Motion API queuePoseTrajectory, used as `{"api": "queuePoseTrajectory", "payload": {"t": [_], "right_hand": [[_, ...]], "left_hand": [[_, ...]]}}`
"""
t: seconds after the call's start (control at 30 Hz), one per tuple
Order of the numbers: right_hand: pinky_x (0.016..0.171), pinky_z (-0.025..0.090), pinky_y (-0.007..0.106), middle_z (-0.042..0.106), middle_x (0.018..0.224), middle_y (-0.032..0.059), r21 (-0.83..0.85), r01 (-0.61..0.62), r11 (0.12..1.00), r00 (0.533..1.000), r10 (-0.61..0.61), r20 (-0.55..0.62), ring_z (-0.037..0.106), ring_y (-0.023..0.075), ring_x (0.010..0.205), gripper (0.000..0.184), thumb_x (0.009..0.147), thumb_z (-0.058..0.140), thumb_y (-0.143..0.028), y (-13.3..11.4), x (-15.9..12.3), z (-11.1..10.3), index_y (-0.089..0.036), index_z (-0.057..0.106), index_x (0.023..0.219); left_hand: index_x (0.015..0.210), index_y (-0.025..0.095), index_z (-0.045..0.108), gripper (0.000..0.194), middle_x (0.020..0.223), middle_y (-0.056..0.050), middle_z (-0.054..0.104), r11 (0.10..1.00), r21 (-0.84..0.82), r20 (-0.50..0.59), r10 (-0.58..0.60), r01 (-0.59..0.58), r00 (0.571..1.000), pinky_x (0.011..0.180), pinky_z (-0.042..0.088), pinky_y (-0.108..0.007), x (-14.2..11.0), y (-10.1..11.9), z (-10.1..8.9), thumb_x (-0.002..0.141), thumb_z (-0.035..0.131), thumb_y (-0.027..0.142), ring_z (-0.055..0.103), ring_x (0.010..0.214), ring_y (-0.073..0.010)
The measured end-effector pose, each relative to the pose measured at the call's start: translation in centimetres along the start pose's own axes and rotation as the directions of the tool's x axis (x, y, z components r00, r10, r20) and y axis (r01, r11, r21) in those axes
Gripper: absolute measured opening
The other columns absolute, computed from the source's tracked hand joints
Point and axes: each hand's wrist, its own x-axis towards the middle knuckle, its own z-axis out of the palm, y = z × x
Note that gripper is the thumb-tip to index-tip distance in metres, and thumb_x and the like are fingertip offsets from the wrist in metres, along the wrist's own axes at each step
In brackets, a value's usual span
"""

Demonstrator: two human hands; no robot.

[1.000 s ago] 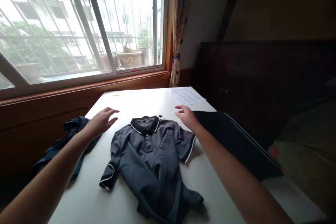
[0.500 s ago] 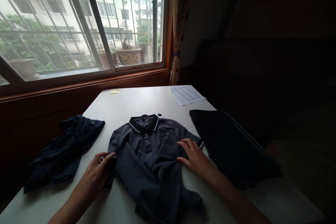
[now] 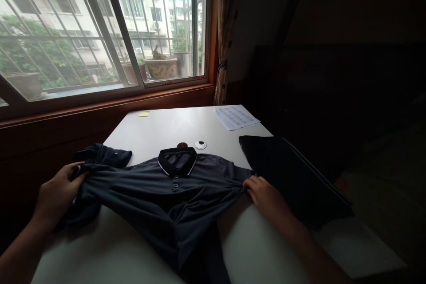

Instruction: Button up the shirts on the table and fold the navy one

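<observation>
A dark grey polo shirt (image 3: pixel 186 199) with a black, white-edged collar and a buttoned placket is stretched sideways over the white table (image 3: pixel 186 126). My left hand (image 3: pixel 61 188) is closed on its left-side sleeve, pulled out above a dark crumpled garment (image 3: pixel 109 155). On the other side my right hand (image 3: pixel 262 191) pinches the shirt near its right-side sleeve. The cloth sags in folds between both hands, and its lower part hangs toward me. Just beyond the collar lie a round white and black item (image 3: pixel 200 144) and a small reddish-brown round thing (image 3: pixel 182 145).
A dark folded garment (image 3: pixel 293 177) lies at the table's right edge. Printed papers (image 3: pixel 236 117) and a yellow sticky note (image 3: pixel 144 114) rest toward the back. Behind the table are a barred window (image 3: pixel 159 22) and a tied curtain (image 3: pixel 222 53).
My left hand has pulled the sleeve far out to the left and up. My right hand has moved slightly right and closed on the shirt, which is now stretched wide.
</observation>
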Motion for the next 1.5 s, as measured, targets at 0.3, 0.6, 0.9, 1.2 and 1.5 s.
{"api": "queuePoseTrajectory", "payload": {"t": [0.3,0.6,0.9,1.2,1.5], "right_hand": [[0.102,0.045,0.046,0.061,0.123,0.0109,0.147,0.146,0.978,0.978,-0.120,-0.173,0.052,0.0283,0.116,0.038,0.087,0.045,-0.003,-5.1,1.0,-2.1,-0.023,0.067,0.113],[0.100,0.042,0.042,0.063,0.126,0.0038,0.396,0.503,0.768,0.804,-0.584,0.112,0.052,0.0246,0.117,0.059,0.078,0.057,-0.006,-11.8,-0.7,1.1,-0.030,0.058,0.131],[0.068,0.039,0.030,0.057,0.075,0.0031,0.446,0.370,0.815,0.916,-0.400,-0.030,0.053,0.0173,0.074,0.028,0.061,0.041,0.002,-7.9,0.8,0.9,-0.019,0.058,0.069],[0.069,0.042,0.027,0.059,0.077,0.0026,0.640,0.146,0.754,0.961,-0.262,0.090,0.058,0.0159,0.076,0.025,0.065,0.039,0.002,-1.5,-0.9,-2.0,-0.019,0.053,0.062],[0.073,0.043,0.026,0.064,0.077,0.0033,0.461,0.047,0.886,0.907,-0.231,0.352,0.060,0.0175,0.080,0.026,0.059,0.042,-0.001,0.3,-1.0,-2.1,-0.019,0.061,0.062]], "left_hand": [[0.112,0.021,0.063,0.025,0.134,-0.009,0.052,0.835,-0.162,-0.210,0.492,-0.526,0.845,0.115,0.030,-0.054,-2.7,7.8,5.2,0.090,0.052,0.025,0.043,0.133,-0.0355],[0.120,0.028,0.057,0.063,0.124,-0.007,0.059,0.528,-0.656,0.451,0.847,-0.540,0.281,0.097,0.046,-0.037,-13.2,14.0,5.7,0.069,0.047,-0.006,0.052,0.114,-0.0242],[0.087,0.021,0.053,0.040,0.094,-0.004,0.058,0.623,-0.412,0.529,0.758,-0.665,0.383,0.079,0.043,-0.033,-13.3,11.8,7.8,0.056,0.046,-0.003,0.051,0.083,-0.0203],[0.071,0.019,0.047,0.029,0.087,0.000,0.058,0.637,-0.649,0.618,0.760,-0.417,0.199,0.067,0.039,-0.023,-12.6,13.6,1.9,0.056,0.045,-0.006,0.054,0.080,-0.0145],[0.098,0.021,0.068,0.021,0.096,-0.003,0.067,0.693,-0.665,0.647,0.721,-0.279,0.249,0.076,0.049,-0.025,-9.6,13.5,4.0,0.085,0.053,0.014,0.062,0.083,-0.0158]]}}
